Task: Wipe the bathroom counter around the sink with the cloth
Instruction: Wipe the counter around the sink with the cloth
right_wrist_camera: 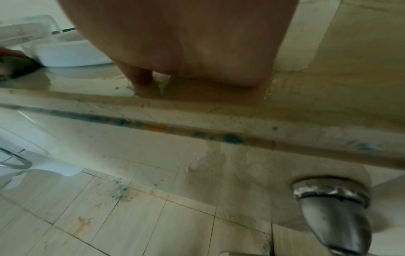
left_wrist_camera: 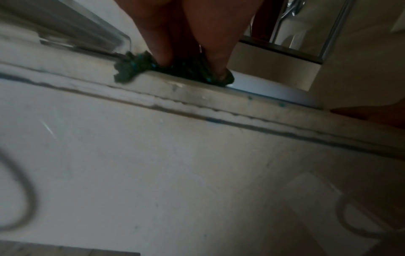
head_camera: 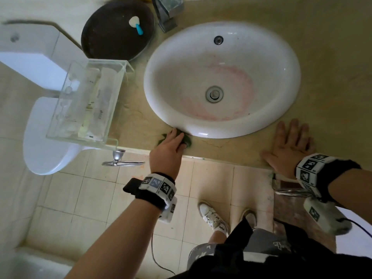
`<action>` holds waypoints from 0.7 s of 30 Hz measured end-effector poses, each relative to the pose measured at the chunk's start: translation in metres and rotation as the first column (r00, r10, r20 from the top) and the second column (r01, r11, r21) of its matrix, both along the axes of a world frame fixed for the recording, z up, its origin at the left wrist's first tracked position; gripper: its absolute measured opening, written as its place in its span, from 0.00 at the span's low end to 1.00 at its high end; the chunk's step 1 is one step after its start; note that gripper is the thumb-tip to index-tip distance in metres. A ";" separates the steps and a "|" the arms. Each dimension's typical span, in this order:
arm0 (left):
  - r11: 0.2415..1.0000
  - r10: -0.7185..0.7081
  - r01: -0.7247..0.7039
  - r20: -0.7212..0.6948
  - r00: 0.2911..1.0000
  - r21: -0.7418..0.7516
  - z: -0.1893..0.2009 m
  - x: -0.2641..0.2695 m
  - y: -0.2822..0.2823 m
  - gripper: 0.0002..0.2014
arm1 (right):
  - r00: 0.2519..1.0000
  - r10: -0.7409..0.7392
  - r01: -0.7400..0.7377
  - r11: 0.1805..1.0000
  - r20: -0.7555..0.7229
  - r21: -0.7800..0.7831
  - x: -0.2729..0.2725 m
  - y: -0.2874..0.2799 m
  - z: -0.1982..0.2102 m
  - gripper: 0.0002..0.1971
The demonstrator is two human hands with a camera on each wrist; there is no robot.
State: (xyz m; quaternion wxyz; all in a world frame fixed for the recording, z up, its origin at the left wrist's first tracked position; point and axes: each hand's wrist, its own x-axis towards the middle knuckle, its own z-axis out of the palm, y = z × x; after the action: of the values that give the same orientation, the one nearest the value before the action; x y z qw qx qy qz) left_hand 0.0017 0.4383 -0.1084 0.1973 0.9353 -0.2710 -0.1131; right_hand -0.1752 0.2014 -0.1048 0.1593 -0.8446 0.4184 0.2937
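A dark green cloth point(head_camera: 187, 140) lies bunched on the beige counter point(head_camera: 231, 150), against the front-left rim of the white oval sink point(head_camera: 201, 131). My left hand point(head_camera: 171, 146) lies over the cloth and presses it down with fairly straight fingers. In the left wrist view the fingertips point(left_wrist_camera: 162, 58) push into the cloth point(left_wrist_camera: 131, 69) at the counter's front edge. My right hand point(head_camera: 287, 146) rests flat on the counter to the right of the sink with its fingers spread and holds nothing. In the right wrist view its palm point(right_wrist_camera: 186, 43) sits on the wet counter.
A clear acrylic box point(head_camera: 86, 101) stands left of the sink. Behind it sits a dark round tray point(head_camera: 112, 37) with a blue-handled item. The faucet point(head_camera: 167, 11) is at the back. A toilet point(head_camera: 40, 137) is on the left, and metal rails point(head_camera: 120, 163) jut out below the counter edge.
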 end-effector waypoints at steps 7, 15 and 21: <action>0.974 0.054 -0.055 -0.014 0.998 -0.219 0.019 0.019 0.012 0.19 | 1.000 0.008 -0.008 1.000 0.001 0.004 -0.002 0.000 0.000 0.49; 0.996 -0.068 0.063 0.097 0.993 0.058 -0.009 0.021 0.022 0.15 | 1.000 0.017 -0.016 0.999 0.020 -0.028 -0.002 0.001 -0.002 0.48; 0.947 0.220 -0.250 0.161 0.962 0.203 0.003 0.079 0.069 0.17 | 1.000 0.029 -0.029 0.999 0.007 -0.028 -0.002 0.000 -0.002 0.48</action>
State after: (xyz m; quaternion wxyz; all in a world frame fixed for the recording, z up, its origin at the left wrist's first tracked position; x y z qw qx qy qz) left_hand 0.0803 0.5077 -0.1049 0.0847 0.9827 -0.1559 -0.0539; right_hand -0.1772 0.2017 -0.1072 0.1448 -0.8537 0.4095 0.2873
